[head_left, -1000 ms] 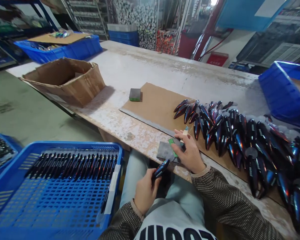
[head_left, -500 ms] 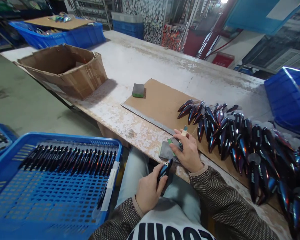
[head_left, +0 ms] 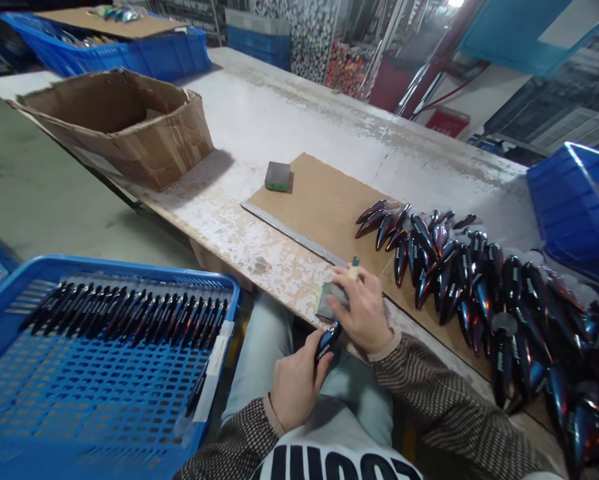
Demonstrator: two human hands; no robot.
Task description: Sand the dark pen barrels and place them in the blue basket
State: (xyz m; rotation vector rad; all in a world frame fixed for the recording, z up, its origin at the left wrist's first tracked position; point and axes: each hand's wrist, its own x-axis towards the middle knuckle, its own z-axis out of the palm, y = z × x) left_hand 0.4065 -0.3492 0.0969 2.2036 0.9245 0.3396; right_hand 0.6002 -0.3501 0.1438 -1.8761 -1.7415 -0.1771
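My left hand (head_left: 295, 383) grips a glossy dark fishing lure (head_left: 328, 340) with white lettering, its far end tilted up towards the table edge. At that edge my right hand (head_left: 362, 310) is closed, with a thin teal stick with a pale band (head_left: 354, 267) poking up between its fingers. Beneath the right fingers is a grey sanding block (head_left: 329, 303) with green at its side; the fingers partly cover it. The lure's tip is close to the right hand, and I cannot tell if they touch.
Many similar lures (head_left: 462, 267) are heaped on a cardboard sheet (head_left: 324, 200) at right. Another sanding block (head_left: 278, 177) lies on its far end. At left, a blue basket (head_left: 114, 380) holds a row of lures. A cardboard box (head_left: 144, 147) and blue bin (head_left: 574, 207) stand on the table.
My right hand has shifted slightly left and down over the grey block, closer to the lure. My left hand keeps its hold on the lure. The view has moved a little.
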